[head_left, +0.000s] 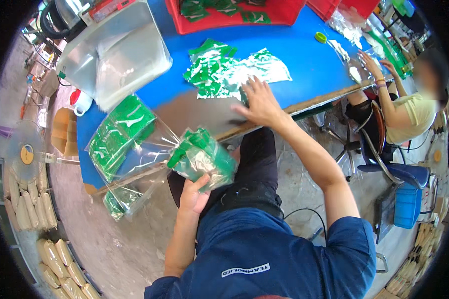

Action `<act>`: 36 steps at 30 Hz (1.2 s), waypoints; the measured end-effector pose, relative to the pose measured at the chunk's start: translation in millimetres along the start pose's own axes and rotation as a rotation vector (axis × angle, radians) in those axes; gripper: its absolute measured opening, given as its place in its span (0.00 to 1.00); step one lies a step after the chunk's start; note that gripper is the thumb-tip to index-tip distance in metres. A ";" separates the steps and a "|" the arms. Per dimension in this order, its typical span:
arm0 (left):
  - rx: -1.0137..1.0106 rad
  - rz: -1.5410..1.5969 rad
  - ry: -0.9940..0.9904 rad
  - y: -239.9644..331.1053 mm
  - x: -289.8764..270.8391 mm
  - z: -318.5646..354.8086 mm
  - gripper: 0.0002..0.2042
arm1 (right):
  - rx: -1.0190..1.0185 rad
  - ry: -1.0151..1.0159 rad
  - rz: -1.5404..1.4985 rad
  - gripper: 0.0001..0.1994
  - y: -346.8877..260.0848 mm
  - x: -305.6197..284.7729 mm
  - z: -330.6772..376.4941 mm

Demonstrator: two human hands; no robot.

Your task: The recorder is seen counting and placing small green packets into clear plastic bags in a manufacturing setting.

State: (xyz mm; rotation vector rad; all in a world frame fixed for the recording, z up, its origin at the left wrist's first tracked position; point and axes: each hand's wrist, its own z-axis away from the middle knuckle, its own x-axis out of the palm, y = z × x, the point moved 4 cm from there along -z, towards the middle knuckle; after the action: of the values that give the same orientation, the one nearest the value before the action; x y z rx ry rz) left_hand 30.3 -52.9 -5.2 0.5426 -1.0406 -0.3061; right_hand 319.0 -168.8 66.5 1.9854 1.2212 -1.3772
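Note:
My left hand [194, 197] is closed on a bundle of green packets [204, 162], thumb on top, held just off the table's front edge. My right hand [262, 104] is open with fingers spread, at the near side of a loose pile of shiny green and silver packets [214, 72]. Whether its fingertips touch the pile is hard to tell. Left of the bundle, a large clear plastic bag [154, 142] with green packets [124, 129] inside lies on the table and hangs over its edge.
The blue table [169, 102] bears a stack of clear plastic sheets [129, 60], a white mug [81, 102] and a red bin [234, 22] of green packets. At right a seated co-worker [409, 114] handles things at the table. A fan [27, 152] stands at left.

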 end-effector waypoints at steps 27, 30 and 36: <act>0.032 0.063 0.005 -1.5 19.4 -27.9 0.23 | -0.227 -0.100 -0.461 0.28 -42.9 -12.5 52.0; 0.034 0.064 0.017 5.2 11.8 -17.8 0.24 | -0.231 -0.013 -0.527 0.24 -21.1 -11.8 51.9; -0.078 -0.099 -0.001 17.6 24.5 -6.5 0.26 | -0.260 0.219 -0.392 0.26 -48.2 -70.6 26.8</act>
State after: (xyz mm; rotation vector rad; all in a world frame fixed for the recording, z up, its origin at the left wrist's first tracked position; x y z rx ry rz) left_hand 47.5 -48.3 20.0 0.5246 -1.0006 -0.4330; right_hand 255.9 -193.2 125.2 1.8119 1.8660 -1.1092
